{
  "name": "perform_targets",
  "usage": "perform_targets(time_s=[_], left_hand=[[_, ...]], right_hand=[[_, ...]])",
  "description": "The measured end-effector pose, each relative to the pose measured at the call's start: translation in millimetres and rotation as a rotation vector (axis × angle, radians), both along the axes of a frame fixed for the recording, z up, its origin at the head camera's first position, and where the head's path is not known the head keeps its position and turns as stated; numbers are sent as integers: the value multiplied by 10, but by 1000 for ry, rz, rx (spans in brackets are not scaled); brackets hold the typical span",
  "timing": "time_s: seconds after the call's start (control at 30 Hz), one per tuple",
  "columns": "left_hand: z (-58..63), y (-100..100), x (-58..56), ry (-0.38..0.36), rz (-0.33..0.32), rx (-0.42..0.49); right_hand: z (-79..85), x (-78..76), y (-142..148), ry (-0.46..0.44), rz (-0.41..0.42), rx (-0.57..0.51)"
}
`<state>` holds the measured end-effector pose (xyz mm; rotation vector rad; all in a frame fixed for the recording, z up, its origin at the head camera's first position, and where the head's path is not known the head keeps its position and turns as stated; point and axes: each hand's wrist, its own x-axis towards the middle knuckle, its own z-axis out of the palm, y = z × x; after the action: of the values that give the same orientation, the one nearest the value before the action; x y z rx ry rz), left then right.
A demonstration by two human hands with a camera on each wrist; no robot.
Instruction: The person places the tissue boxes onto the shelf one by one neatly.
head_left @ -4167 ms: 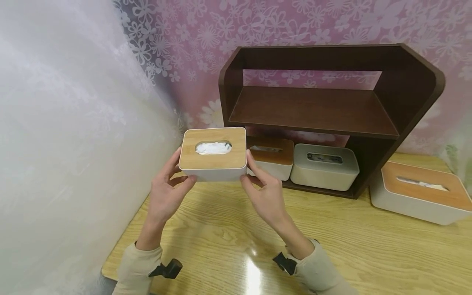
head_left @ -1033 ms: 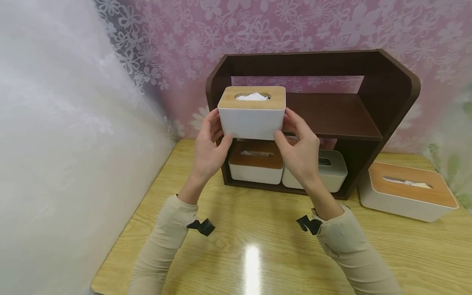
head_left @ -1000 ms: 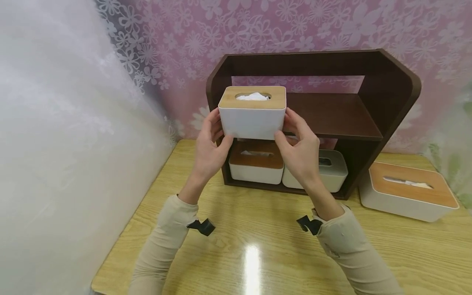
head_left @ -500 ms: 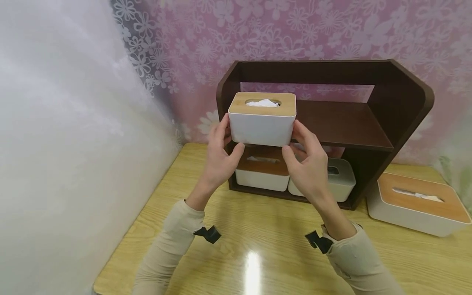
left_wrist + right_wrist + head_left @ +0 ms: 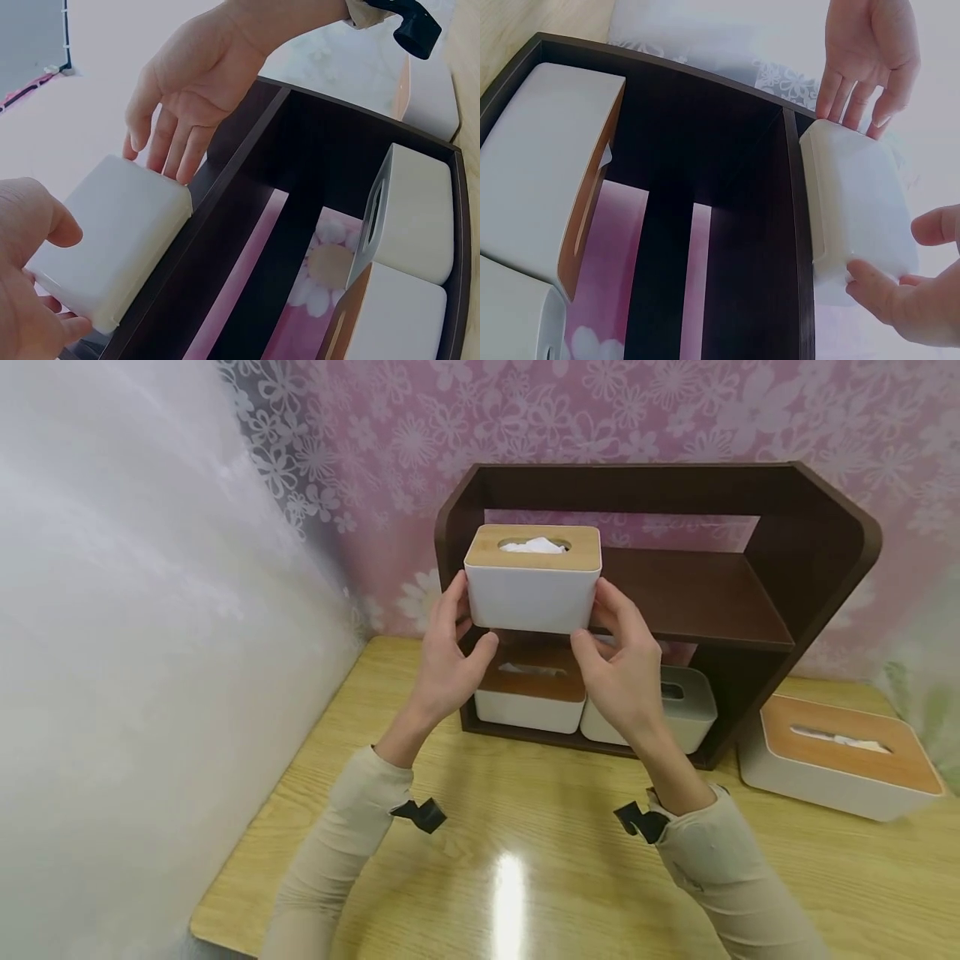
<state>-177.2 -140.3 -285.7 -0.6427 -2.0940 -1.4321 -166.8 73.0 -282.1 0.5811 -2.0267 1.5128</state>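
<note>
A tissue box [image 5: 532,597] with a white body and a light wooden lid sits at the left of the upper shelf, white tissue showing in its oval slot. My left hand [image 5: 448,662] has its fingers along the box's left end, thumb lifted off the front. At the opposite end, the fingers of my right hand [image 5: 621,667] touch the side, and that thumb also stands off the front face. Both wrist views show the box from below; its underside [image 5: 124,225] overlaps the shelf edge.
The dark brown two-tier shelf [image 5: 697,597] stands on a wooden table [image 5: 465,877]. Its lower tier holds a brown-lidded tissue box [image 5: 528,710] and a grey-lidded one [image 5: 690,718]. Another wooden-lidded tissue box [image 5: 840,781] stands right of the shelf. A pale curtain [image 5: 150,652] hangs at left.
The tissue box went from being held in front of the shelf, low at left, up to the upper tier. Both thumbs have since come away from its front face.
</note>
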Motion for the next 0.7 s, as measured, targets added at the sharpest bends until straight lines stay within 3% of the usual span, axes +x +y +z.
perform_targets(time_s=[0.7], left_hand=[[129,100,-114,-149,32,-54]], right_hand=[[86,-142,27,-130,67,-23]])
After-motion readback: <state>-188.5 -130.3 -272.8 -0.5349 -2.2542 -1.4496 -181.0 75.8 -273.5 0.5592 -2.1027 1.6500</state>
